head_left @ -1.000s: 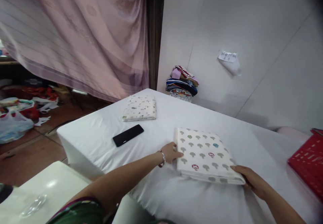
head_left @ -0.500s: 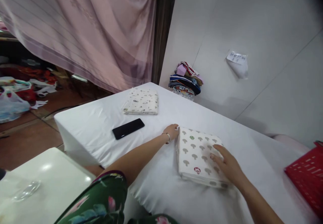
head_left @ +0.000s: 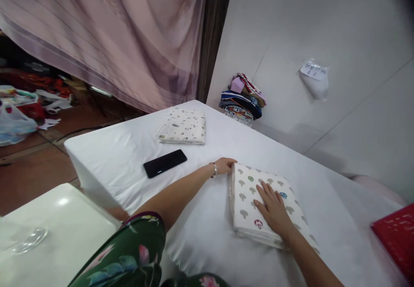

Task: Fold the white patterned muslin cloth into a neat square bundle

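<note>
A folded white cloth with a mushroom print (head_left: pixel 246 201) lies on the white-covered table. Its far left corner is pinched by my left hand (head_left: pixel 224 165), which wears a bracelet at the wrist; the fingertips are partly hidden. Flat on top of the cloth rests my right hand (head_left: pixel 273 207), fingers spread and holding nothing. Farther back sits a second folded cloth (head_left: pixel 184 126), cream with a small print. Between that one and my left forearm is a black phone (head_left: pixel 165 163).
The white tablecloth (head_left: pixel 129 149) covers the table up to the wall. A stack of folded clothes (head_left: pixel 242 99) stands behind it. At right is a red basket (head_left: pixel 396 235); at left, a white stool (head_left: pixel 61 222). A pink curtain (head_left: pixel 139 32) hangs behind.
My right hand has gone from the right part of the mushroom cloth to flat on its middle. More cloth shows at the right, including a blue mushroom. My left hand stays at the corner.
</note>
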Available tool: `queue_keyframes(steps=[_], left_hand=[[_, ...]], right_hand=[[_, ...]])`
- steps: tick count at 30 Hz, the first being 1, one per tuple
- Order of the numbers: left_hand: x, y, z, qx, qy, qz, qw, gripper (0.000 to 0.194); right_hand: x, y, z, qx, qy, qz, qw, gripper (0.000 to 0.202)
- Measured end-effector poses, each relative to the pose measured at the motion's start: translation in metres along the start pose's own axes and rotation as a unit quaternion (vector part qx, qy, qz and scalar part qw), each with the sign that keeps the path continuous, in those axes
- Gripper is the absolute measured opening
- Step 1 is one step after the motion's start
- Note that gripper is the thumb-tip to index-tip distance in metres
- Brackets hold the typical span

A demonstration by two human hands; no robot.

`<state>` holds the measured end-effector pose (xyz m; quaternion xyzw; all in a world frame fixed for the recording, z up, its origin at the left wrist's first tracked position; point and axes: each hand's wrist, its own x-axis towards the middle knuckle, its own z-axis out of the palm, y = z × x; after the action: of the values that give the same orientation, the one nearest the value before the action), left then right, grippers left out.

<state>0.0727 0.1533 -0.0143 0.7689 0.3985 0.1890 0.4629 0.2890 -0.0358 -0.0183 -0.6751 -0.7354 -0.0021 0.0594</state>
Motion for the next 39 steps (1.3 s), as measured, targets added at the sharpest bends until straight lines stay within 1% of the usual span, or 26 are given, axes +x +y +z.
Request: queue_keyframes(steps=[4, 9, 12, 15, 18, 21, 26, 30, 32, 34, 35, 37, 39], left_hand=[[0.003, -0.003, 0.002, 0.009, 0.007, 0.019, 1.000, 0.052], [0.004, -0.005, 0.006, 0.038, 0.028, 0.024, 0.999, 0.045], [0.002, -0.004, 0.007, 0.067, 0.037, 0.028, 0.997, 0.048], [0.000, -0.001, 0.005, 0.096, 0.037, 0.058, 0.993, 0.049], [0.000, 0.002, 0.001, 0.164, 0.033, 0.088, 0.982, 0.039], [0.001, 0.004, -0.002, 0.205, 0.040, 0.067, 0.976, 0.033], [0.001, 0.002, -0.001, 0.204, 0.051, 0.051, 0.976, 0.034], [0.004, -0.001, -0.005, 0.196, 0.040, 0.042, 0.979, 0.036], [0.006, 0.004, -0.009, 0.193, 0.036, 0.034, 0.980, 0.037], [0.005, 0.014, -0.010, 0.190, 0.047, 0.032, 0.980, 0.039], [0.003, 0.021, -0.008, 0.191, 0.056, 0.041, 0.979, 0.040], [-0.005, 0.033, 0.001, 0.209, 0.066, 0.088, 0.972, 0.042], [-0.017, 0.038, 0.016, 0.244, 0.047, 0.151, 0.957, 0.050]], right_hand=[[0.000, -0.001, -0.001, -0.004, 0.003, 0.000, 1.000, 0.054], [-0.001, -0.003, -0.002, -0.012, 0.001, 0.001, 1.000, 0.053], [-0.001, -0.003, -0.003, -0.014, 0.005, 0.003, 1.000, 0.053], [-0.001, -0.003, -0.002, -0.015, 0.011, 0.000, 1.000, 0.052], [-0.001, -0.002, -0.001, -0.019, 0.015, -0.007, 1.000, 0.053], [-0.002, -0.002, 0.000, -0.023, 0.017, -0.012, 1.000, 0.053], [-0.003, -0.005, -0.003, -0.022, 0.012, -0.007, 1.000, 0.052], [-0.002, -0.007, -0.004, -0.020, 0.013, -0.001, 1.000, 0.052], [-0.002, -0.007, -0.003, -0.018, 0.018, -0.001, 1.000, 0.052], [-0.002, -0.006, -0.002, -0.018, 0.023, -0.002, 1.000, 0.052], [-0.002, -0.006, -0.001, -0.019, 0.026, -0.002, 0.999, 0.052], [-0.002, -0.006, 0.000, -0.022, 0.030, -0.002, 0.999, 0.052], [-0.002, -0.007, 0.000, -0.024, 0.031, -0.003, 0.999, 0.052]])
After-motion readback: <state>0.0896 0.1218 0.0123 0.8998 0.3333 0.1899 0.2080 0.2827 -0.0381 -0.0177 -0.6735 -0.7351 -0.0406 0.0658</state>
